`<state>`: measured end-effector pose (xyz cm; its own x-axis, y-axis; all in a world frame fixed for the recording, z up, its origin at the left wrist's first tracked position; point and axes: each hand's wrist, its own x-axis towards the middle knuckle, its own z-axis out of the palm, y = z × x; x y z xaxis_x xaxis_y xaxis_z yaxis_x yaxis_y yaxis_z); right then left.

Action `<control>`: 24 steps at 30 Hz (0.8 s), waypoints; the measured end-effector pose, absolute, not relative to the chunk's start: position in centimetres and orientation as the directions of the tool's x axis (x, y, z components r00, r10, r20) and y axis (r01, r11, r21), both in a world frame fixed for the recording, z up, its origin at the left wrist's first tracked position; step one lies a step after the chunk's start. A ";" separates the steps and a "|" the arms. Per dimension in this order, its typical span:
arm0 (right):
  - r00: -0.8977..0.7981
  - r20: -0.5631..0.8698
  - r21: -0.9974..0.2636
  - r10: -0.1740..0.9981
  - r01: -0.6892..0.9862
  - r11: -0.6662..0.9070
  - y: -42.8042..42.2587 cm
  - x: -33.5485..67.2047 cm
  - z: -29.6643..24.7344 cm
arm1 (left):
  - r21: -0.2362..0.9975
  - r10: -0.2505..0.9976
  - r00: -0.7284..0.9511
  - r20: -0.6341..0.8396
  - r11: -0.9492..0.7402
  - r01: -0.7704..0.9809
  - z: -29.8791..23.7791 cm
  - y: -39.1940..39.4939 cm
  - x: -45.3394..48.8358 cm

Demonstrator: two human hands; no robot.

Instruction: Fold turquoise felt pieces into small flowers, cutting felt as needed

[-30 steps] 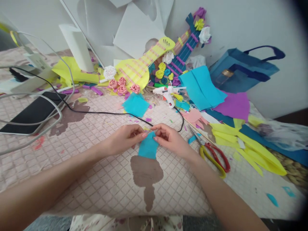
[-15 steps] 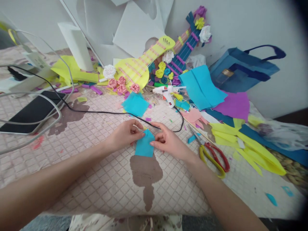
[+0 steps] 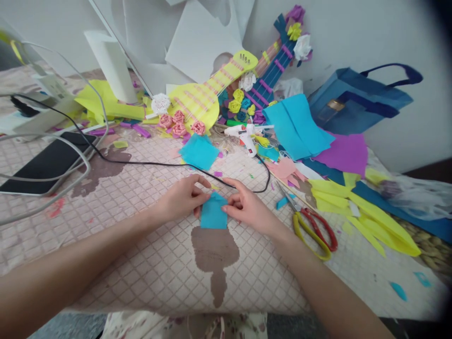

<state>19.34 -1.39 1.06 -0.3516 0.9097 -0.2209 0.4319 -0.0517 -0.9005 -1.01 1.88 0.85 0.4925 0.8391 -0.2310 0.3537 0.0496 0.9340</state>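
1. The left hand [image 3: 181, 201] has its fingers bent together and pinches the upper left edge of the small blue piece [image 3: 213, 215].
2. The right hand [image 3: 248, 210] is also nearly closed, and its fingertips grip the upper right edge of the same piece.
3. The small blue piece lies between both hands on the checkered cloth [image 3: 141, 263], just above a brown patch.
4. A black cable [image 3: 155, 164] runs across the cloth just behind the hands.
5. The scissors [image 3: 313, 230], with red and yellow handles, lie near the right wrist.
6. A glue gun [image 3: 244, 135] and a bigger blue square [image 3: 199, 151] lie farther back.
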 end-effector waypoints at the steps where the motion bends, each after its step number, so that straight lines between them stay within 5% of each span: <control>1: -0.346 -0.224 -0.898 0.911 0.436 -0.055 -1.5 19.4 1.0 | 0.933 0.840 0.487 -0.238 0.057 0.356 0.9 1.9 -1.0; 9: -0.399 -0.255 -0.919 0.881 0.384 -0.092 -2.2 19.9 1.1 | 0.906 0.781 0.479 -0.400 0.257 0.338 2.3 1.9 -1.7; 16: -0.554 -0.179 -0.956 0.813 0.292 -0.011 -2.0 21.0 1.4 | 0.898 0.541 0.718 -0.439 0.248 0.363 2.2 2.8 -3.1; 24: -0.525 0.020 -0.786 0.851 0.518 0.338 -2.5 20.5 0.8 | 0.884 0.554 0.691 -0.466 0.264 0.385 2.3 2.7 -3.2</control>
<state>20.49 -2.53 0.80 -0.5254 0.8506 0.0201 0.5179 0.3385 -0.7857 -3.25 2.70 2.33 0.6905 0.5535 -0.4656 0.3851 0.2635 0.8844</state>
